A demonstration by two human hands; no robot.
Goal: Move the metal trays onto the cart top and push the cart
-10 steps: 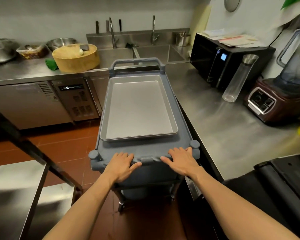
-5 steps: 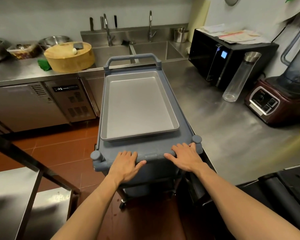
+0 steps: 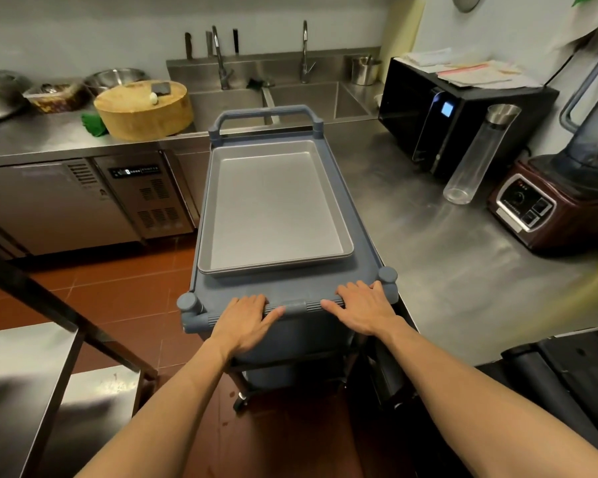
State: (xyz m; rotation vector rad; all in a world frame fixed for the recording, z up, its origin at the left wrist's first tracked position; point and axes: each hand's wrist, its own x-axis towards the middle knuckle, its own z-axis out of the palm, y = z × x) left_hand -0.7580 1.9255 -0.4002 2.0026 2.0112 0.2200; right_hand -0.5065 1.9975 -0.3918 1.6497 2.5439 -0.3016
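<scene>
Left of frame: a steel table [image 3: 21, 367] at lower left and red floor tiles [image 3: 118, 291] form the open lane on that side. Upper left, a round chopping block [image 3: 144, 110] sits on the far counter.

Centre: the grey cart [image 3: 290, 294] stands lengthwise up the frame. The metal tray [image 3: 273, 208] lies flat on the cart top, inside its raised edge; whether it is one tray or a nested stack cannot be told. Loading appears complete; the push is the step in hand.

The left hand [image 3: 246, 322] rests on the near handle bar [image 3: 290, 307], fingers laid over it and curled, thumb spread along the bar. The right hand [image 3: 363, 307] lies likewise, fingers draped over the bar, not fully wrapped.

Right of frame: the steel counter [image 3: 446, 270] runs just beside the cart's right flank.

Recommendation: close both grips fully, press evenly, steer slightly left to clear the counter edge, and stop short of the sink unit [image 3: 273, 98] ahead.
</scene>
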